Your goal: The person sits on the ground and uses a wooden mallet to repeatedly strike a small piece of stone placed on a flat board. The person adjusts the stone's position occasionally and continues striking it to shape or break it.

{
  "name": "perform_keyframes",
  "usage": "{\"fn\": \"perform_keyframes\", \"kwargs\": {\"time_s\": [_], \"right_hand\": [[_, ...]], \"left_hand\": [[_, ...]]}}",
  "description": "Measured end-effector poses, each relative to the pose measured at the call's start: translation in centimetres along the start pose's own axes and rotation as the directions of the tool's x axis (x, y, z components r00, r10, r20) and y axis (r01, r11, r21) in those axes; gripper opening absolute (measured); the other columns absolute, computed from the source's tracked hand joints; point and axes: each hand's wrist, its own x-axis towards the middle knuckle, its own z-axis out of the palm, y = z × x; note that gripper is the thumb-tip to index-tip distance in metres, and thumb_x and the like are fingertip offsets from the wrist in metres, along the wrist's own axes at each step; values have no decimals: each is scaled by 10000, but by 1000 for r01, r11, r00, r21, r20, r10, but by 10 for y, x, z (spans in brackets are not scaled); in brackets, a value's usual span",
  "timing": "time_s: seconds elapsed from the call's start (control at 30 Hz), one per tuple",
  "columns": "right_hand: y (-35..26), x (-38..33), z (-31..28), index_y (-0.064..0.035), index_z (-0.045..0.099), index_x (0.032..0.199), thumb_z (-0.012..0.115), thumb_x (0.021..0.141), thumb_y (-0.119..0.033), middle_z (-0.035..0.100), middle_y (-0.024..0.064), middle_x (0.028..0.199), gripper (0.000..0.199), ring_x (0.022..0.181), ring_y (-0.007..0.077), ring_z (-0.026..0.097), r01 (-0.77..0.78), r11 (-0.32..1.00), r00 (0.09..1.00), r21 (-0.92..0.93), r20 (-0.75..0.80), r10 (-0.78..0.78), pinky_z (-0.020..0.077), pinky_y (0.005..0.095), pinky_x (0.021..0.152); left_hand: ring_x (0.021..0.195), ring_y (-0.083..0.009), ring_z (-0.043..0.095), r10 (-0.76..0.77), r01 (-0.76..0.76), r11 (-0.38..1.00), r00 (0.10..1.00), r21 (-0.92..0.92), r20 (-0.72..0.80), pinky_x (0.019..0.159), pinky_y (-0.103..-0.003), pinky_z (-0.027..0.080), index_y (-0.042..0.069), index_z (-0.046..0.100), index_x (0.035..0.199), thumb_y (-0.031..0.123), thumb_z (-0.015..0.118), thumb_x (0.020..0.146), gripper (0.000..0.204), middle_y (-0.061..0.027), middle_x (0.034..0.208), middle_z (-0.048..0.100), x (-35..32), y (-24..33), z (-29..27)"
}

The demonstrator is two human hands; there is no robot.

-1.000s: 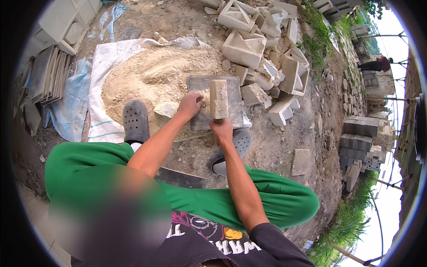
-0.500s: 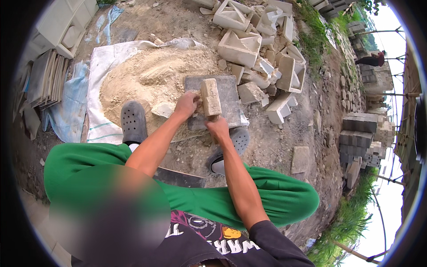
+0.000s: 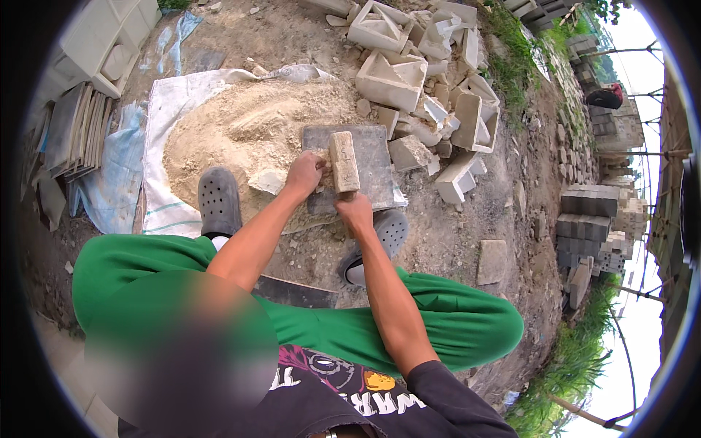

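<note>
My right hand [image 3: 355,210] is closed around the short handle of a dusty mallet [image 3: 345,162] with a long, block-shaped, tan head. The head sits over a dark flat slab [image 3: 374,146]. Just left of it, my left hand [image 3: 307,173] has its fingers curled together over the slab's left edge. What those fingers hold is hidden; pale crumbs lie beside them. A heap of tan powder and crumbs [image 3: 241,131] spreads on a white woven sack [image 3: 157,168] to the left. Near my left wrist lies a pale broken chunk [image 3: 268,181].
Broken pale moulded pieces [image 3: 394,79] are piled beyond the slab to the right. My grey clogs [image 3: 219,201] flank the work spot. Thin boards [image 3: 80,131] lean at far left beside a blue sheet [image 3: 117,171]. Grey blocks [image 3: 584,215] are stacked at far right, near a distant person [image 3: 604,97].
The mallet head has shifted very slightly down and left, with my right hand moving along. My left hand stays in place. The distant person at far right has changed posture.
</note>
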Motion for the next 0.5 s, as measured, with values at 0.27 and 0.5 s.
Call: {"fn": "perform_keyframes", "kwargs": {"time_s": [0.27, 0.5], "right_hand": [[-30, -7, -24, 22, 714, 910, 734, 722, -302, 713, 176, 761, 375, 691, 297, 709, -29, 989, 1000, 145, 11, 27, 541, 397, 666], [5, -8, -3, 8, 715, 958, 714, 712, -325, 723, 221, 873, 414, 877, 354, 716, -7, 1000, 997, -31, 82, 9, 542, 432, 784]], "left_hand": [[931, -352, 640, -64, 64, 998, 997, 8, 42, 859, -422, 514, 53, 761, 978, 172, 718, 832, 193, -170, 972, 645, -1, 1, -5], [937, -360, 630, -44, 44, 999, 999, 17, -2, 844, -435, 499, 56, 767, 967, 182, 751, 805, 206, -176, 955, 635, -5, -4, 3]]}}
